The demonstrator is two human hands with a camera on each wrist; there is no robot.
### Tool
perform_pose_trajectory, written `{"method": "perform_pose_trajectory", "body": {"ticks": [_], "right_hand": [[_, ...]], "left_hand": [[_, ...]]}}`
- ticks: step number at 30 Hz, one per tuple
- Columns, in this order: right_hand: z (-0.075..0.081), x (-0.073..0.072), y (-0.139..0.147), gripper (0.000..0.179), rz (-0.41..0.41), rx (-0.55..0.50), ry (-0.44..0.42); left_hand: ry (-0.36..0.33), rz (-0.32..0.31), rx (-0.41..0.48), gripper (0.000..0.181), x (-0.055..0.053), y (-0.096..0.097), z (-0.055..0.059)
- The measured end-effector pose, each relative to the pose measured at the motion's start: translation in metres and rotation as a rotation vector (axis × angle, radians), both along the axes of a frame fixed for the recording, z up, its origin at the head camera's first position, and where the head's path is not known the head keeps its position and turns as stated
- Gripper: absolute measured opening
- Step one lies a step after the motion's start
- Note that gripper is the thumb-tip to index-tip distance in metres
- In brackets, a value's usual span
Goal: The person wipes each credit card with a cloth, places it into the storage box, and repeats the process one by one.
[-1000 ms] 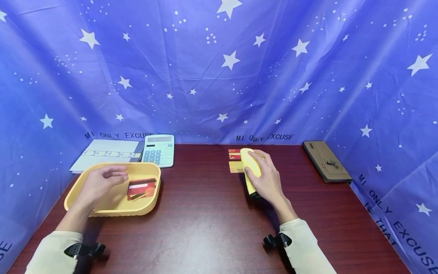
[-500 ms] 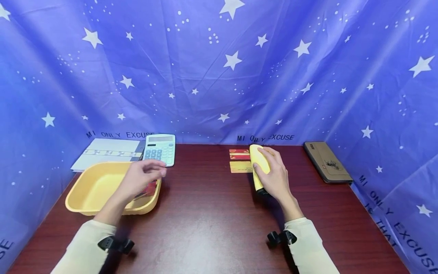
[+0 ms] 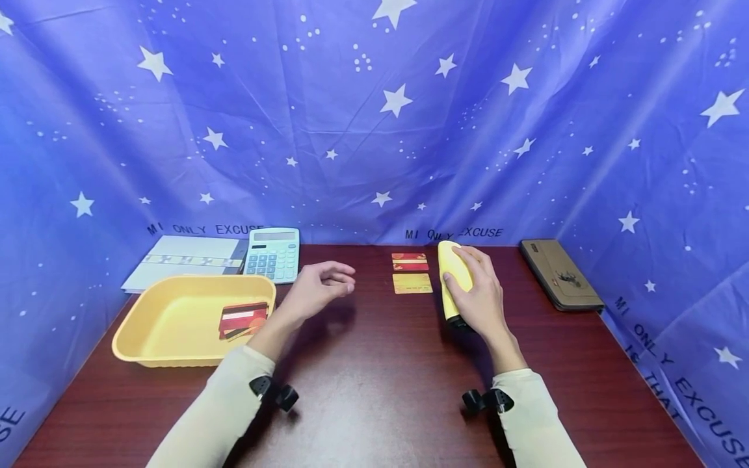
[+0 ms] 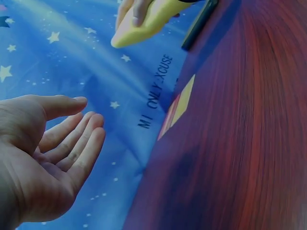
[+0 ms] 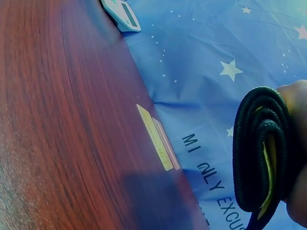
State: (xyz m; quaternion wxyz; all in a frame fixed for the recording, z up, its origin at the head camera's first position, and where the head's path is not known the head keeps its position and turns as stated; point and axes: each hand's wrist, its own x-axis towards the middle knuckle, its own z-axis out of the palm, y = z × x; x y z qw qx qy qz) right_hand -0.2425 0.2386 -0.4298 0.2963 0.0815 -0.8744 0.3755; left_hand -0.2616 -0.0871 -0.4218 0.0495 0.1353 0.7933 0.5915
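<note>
My left hand (image 3: 316,289) hovers above the table just right of the yellow basket (image 3: 170,361), fingers loosely bent and holding nothing. In the left wrist view its palm shows bare. My right hand (image 3: 480,292) grips a yellow rolled item with a black end (image 3: 455,276) above the table. The right wrist view shows that black end (image 5: 249,148) folded in layers like cloth; its exact kind is unclear. Left of it, a red card (image 3: 410,262) and a gold card (image 3: 412,283) lie flat, one behind the other. More red and gold cards (image 3: 240,318) lie in the basket.
A pale calculator (image 3: 272,255) and a white book-like item with a patterned band (image 3: 181,260) lie behind the basket. At the far right is a brown zipped case (image 3: 560,276). A blue starry curtain (image 3: 351,130) borders the table's back and sides.
My left hand has moved right, from over the basket to beyond its right edge. My right hand has shifted slightly right with the yellow rolled item, uncovering the two cards.
</note>
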Motion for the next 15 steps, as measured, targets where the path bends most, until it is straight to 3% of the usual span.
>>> {"method": "perform_pose_trajectory", "body": {"ticks": [11,15], "right_hand": [[0.002,0.000,0.003,0.051,-0.009,-0.007,0.001],[0.002,0.000,0.003,0.051,-0.010,-0.012,-0.012]], "left_hand": [[-0.054,0.027,0.049,0.034,-0.032,0.041,-0.033],[-0.039,0.026,0.032,0.035,-0.040,0.053,-0.044]]}}
